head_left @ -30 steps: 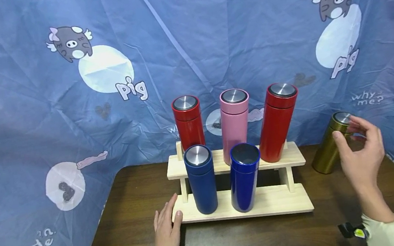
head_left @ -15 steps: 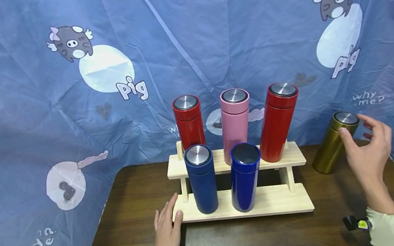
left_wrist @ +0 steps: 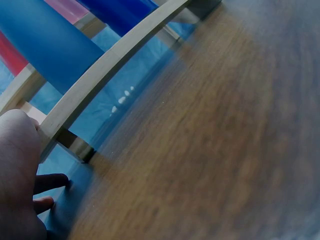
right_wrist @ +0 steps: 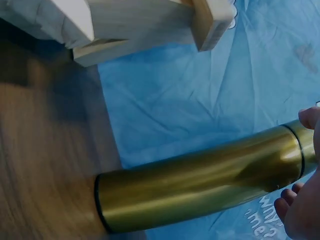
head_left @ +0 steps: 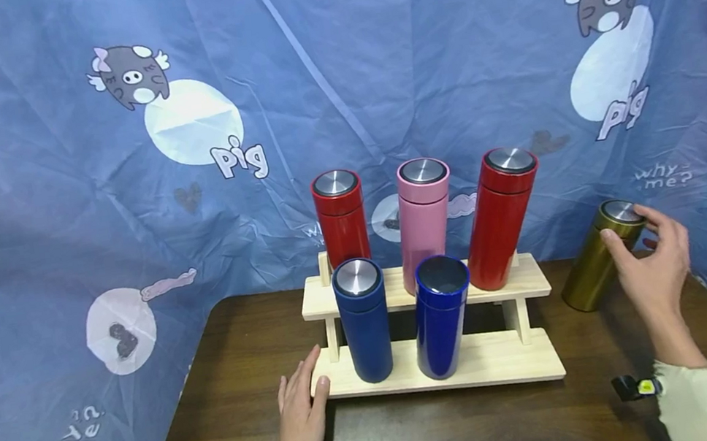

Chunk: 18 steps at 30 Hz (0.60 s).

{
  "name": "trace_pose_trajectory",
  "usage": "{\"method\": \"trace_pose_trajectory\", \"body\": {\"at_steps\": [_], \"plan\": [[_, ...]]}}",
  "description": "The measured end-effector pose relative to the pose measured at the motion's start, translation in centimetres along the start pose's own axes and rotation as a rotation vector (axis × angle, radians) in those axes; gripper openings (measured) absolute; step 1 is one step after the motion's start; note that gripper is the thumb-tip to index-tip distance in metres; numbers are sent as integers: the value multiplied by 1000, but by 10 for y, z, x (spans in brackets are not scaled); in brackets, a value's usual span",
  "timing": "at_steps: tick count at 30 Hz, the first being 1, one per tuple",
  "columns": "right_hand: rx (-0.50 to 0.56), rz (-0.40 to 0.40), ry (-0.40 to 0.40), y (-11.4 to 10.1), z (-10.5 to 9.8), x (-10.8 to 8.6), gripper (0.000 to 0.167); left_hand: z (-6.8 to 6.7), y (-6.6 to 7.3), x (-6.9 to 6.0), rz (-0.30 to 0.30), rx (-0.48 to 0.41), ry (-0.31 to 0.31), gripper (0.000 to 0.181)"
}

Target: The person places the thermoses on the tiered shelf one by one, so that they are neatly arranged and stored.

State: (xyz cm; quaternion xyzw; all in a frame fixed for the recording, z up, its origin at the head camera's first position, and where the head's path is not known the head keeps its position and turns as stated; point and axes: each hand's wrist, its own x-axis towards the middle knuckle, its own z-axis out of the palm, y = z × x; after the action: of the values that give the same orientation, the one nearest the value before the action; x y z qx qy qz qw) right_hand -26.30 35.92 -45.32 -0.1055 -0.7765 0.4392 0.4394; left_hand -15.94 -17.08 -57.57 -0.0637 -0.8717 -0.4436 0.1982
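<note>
My right hand (head_left: pixel 657 264) is at the top of a gold thermos (head_left: pixel 588 272), its thumb on one side of the cap and its fingers on the other. In the right wrist view the gold thermos (right_wrist: pixel 200 182) stands on the table, and the thumb touches its cap end. My left hand (head_left: pixel 301 418) rests with fairly straight fingers against the left end of a two-tier wooden rack (head_left: pixel 503 360). On the lower tier stand a dark blue thermos (head_left: pixel 366 336) and a glossy blue thermos (head_left: pixel 440 335).
The upper tier bears a red thermos (head_left: pixel 343 229), a pink thermos (head_left: pixel 424 234) and a second, leaning red thermos (head_left: pixel 503 224). Behind the brown wooden table (head_left: pixel 419 433) hangs a blue printed cloth (head_left: pixel 309 71). The gold thermos stands right of the rack, near the cloth.
My right hand has shifted right off the gold thermos's cap, then back left onto it. The gold thermos has stayed in place. The left hand and the rack have not moved.
</note>
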Motion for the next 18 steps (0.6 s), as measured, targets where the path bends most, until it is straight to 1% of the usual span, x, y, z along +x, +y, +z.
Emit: {"method": "trace_pose_trajectory", "body": {"at_steps": [5, 8, 14, 18], "plan": [[21, 27, -48, 11, 1, -2, 67, 1, 0, 0, 8, 1, 4, 48], [32, 25, -65, 17, 2, -3, 72, 1, 0, 0, 10, 2, 6, 48], [70, 14, -54, 20, 6, -2, 73, 2, -1, 0, 6, 4, 11, 48], [67, 8, -41, 21, 8, -2, 74, 2, -2, -1, 7, 7, 11, 48]]}}
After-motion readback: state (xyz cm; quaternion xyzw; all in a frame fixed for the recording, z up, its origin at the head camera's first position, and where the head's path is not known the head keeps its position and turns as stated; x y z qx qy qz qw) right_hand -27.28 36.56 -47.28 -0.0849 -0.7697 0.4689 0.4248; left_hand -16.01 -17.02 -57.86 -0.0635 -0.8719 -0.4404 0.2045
